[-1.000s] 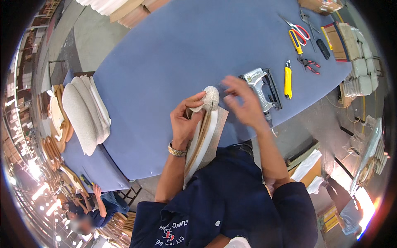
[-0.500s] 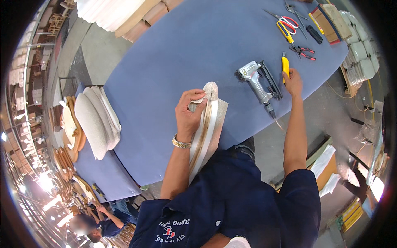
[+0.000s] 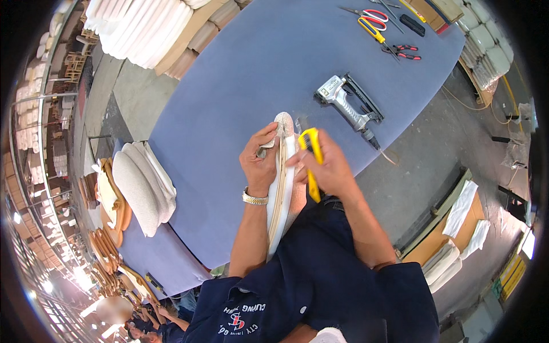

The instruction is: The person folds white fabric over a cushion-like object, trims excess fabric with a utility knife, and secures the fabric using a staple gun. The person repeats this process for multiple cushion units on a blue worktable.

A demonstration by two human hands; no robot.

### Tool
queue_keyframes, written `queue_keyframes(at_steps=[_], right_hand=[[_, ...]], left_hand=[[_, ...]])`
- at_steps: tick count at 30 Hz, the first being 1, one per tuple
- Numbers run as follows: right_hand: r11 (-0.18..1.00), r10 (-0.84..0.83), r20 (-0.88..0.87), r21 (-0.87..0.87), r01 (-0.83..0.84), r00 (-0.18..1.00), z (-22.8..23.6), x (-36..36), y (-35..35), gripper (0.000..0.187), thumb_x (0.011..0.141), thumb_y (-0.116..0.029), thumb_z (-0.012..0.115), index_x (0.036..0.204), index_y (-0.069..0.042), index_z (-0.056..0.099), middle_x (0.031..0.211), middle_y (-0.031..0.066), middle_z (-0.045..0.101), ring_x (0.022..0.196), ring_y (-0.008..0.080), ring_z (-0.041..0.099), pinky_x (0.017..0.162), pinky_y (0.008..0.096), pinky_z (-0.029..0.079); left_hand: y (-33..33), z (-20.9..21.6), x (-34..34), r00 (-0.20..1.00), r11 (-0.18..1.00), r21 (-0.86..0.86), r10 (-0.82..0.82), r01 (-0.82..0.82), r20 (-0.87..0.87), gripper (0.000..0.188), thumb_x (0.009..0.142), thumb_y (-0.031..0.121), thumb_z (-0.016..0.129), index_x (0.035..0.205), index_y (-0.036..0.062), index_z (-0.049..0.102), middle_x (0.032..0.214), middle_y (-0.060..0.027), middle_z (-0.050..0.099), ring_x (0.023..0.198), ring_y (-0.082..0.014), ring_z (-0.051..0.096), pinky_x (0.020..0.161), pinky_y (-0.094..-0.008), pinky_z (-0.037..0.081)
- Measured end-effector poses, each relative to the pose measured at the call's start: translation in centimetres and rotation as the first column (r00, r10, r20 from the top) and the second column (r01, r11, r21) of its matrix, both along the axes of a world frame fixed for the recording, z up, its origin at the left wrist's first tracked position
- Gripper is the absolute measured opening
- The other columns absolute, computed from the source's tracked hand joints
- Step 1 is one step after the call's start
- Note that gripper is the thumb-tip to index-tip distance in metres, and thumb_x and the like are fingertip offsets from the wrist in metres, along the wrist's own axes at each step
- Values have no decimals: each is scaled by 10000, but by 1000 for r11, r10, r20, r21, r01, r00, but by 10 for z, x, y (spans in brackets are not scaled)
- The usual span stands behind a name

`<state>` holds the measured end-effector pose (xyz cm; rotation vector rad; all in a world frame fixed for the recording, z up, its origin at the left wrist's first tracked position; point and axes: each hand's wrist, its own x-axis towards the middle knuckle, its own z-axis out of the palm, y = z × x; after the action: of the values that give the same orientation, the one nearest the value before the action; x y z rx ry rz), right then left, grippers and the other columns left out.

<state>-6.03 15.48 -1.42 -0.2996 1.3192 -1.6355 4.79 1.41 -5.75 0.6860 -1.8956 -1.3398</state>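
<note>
Navy cloth of the shirt lay nearest, and against it leaned a long padded panel, edge up, with white padding beside a brown strip and pale speckled fabric gathered over its rounded far end. Near that end the left hand pinched a fold of the fabric between thumb and fingers. Just beside, the right hand was closed round a yellow cutter, its tip toward the fabric end; blur hid whether the blade touched.

The step in hand looked like cutter work at the gathered fabric. By that reading, the next move called for a taut fold, a steady panel and a blade kept clear of the left fingertips.

Farther out on the blue table lay a silver staple gun, untouched. Beyond it were red-handled pliers, a yellow-handled tool and scissors. Past the table's far left edge rose a stack of white pieces.
</note>
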Motion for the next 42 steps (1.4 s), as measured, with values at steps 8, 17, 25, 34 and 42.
queue_keyframes(at_steps=[8, 17, 25, 34, 42], right_hand=[[965, 160, -146, 229, -124, 976, 4, 37, -14, 311, 988, -139, 547, 1136, 80, 384, 722, 192, 690, 573, 282, 725, 522, 392, 590], [928, 216, -345, 364, -82, 913, -9, 37, -28, 317, 976, -135, 559, 1133, 86, 394, 690, 239, 645, 555, 367, 678, 521, 466, 547], [927, 221, -431, 373, -50, 875, -9, 37, -35, 370, 930, -138, 558, 1151, 107, 391, 680, 329, 633, 642, 539, 653, 631, 595, 525], [910, 302, -530, 408, -74, 792, -9, 30, -35, 366, 936, -146, 558, 1139, 108, 390, 673, 325, 630, 629, 539, 644, 634, 608, 519], [933, 250, -575, 358, -35, 779, -9, 36, -35, 351, 938, -125, 571, 1096, 127, 384, 623, 312, 605, 582, 515, 637, 561, 576, 511]], left_hand=[[-5, 1, 3, 1000, 983, -182, -8, 13, 31, 162, 877, -53, 751, 1023, 17, 732, 1140, -144, 765, 1067, -225, 732, 927, -319, 570], [-13, -4, 4, 1000, 1000, -30, -3, 3, 14, 84, 935, -32, 707, 1017, -15, 701, 1191, -175, 752, 1075, -208, 724, 928, -328, 573], [-16, -2, 3, 998, 1000, 4, -20, 20, 52, 83, 952, -32, 692, 1034, -23, 687, 1231, -208, 732, 1117, -209, 705, 957, -328, 562], [-15, 2, 0, 999, 1000, -2, -8, 8, 32, 56, 942, -23, 702, 992, -25, 678, 1198, -200, 748, 1071, -208, 729, 916, -317, 580], [-18, -3, 0, 999, 1000, -15, 2, -2, 37, 58, 939, -15, 703, 993, -6, 685, 1186, -196, 753, 1077, -224, 736, 921, -327, 579]])
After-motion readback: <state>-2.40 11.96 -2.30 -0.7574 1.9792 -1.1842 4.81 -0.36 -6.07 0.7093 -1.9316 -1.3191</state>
